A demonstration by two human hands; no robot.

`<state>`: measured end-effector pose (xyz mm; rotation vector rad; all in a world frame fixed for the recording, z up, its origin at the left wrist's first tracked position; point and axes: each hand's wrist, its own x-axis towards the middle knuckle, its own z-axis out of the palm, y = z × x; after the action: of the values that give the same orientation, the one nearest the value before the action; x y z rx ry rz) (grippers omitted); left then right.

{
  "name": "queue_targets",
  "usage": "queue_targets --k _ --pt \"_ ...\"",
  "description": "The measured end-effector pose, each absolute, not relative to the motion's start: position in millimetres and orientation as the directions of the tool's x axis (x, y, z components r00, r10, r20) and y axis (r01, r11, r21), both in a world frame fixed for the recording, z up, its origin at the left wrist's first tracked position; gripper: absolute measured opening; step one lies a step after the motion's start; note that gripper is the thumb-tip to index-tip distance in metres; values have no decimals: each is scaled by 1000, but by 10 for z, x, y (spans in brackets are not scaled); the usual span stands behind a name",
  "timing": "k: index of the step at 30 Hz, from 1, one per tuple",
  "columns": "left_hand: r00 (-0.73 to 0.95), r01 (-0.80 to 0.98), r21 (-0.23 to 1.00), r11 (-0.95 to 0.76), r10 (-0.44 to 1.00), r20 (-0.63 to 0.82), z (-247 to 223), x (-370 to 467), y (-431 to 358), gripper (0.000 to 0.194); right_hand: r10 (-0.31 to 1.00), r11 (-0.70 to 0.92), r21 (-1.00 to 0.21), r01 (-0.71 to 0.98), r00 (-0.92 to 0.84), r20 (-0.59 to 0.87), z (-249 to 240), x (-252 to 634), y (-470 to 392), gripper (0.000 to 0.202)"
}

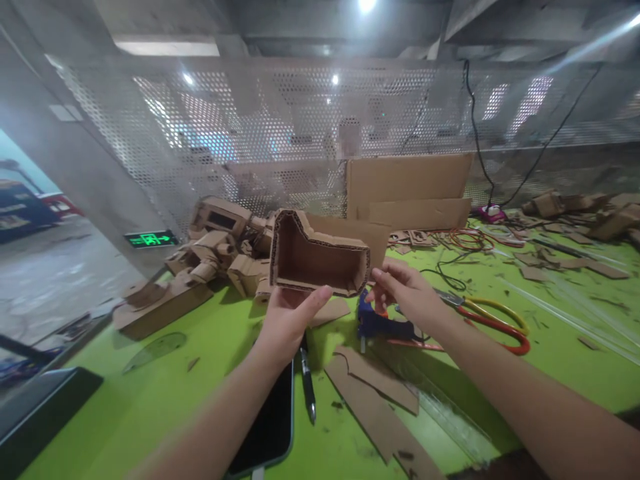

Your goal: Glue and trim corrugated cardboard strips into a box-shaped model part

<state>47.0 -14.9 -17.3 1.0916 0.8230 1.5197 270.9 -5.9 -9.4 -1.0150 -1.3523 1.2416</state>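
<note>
A hollow cardboard box (320, 257) with a stepped outline is held up above the green table, its open side facing me. A flat cardboard sheet shows behind its right part. My left hand (293, 323) grips the box from below, thumb on its lower edge. With fingers and thumb closed, my right hand (400, 287) pinches the right edge of the flat sheet. Below the right hand lies a blue glue gun (380, 325). Scissors (490, 320) with red and yellow handles are to its right.
Cardboard models (215, 247) are heaped at the back left. A pen (307, 383) and a phone (270, 420) lie nearest me, beside cut cardboard strips (375, 407). Large cardboard panels (410, 187) lean against the mesh. Cables, clear sticks and scraps cover the right side.
</note>
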Motion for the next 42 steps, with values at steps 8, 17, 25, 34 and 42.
queue_targets --k 8,17,25,34,42 --pt "81 -545 823 -161 967 243 -125 491 -115 52 985 -44 -998 -44 -168 -36 -111 2659 -103 47" --pt "202 -590 807 26 972 116 37 398 -155 72 986 -158 -929 -335 -95 -134 -2 2764 -8 34" --pt "192 -520 849 91 981 13 31 371 -103 37 997 -77 -944 -322 6 -83 -23 2816 79 23" --pt "54 -438 898 50 998 -29 32 442 -80 19 996 85 -965 -249 44 77 -45 2819 114 37" --pt "-54 -497 867 -29 999 3 -84 347 78 19 959 226 -893 388 73 275 46 3115 199 39"
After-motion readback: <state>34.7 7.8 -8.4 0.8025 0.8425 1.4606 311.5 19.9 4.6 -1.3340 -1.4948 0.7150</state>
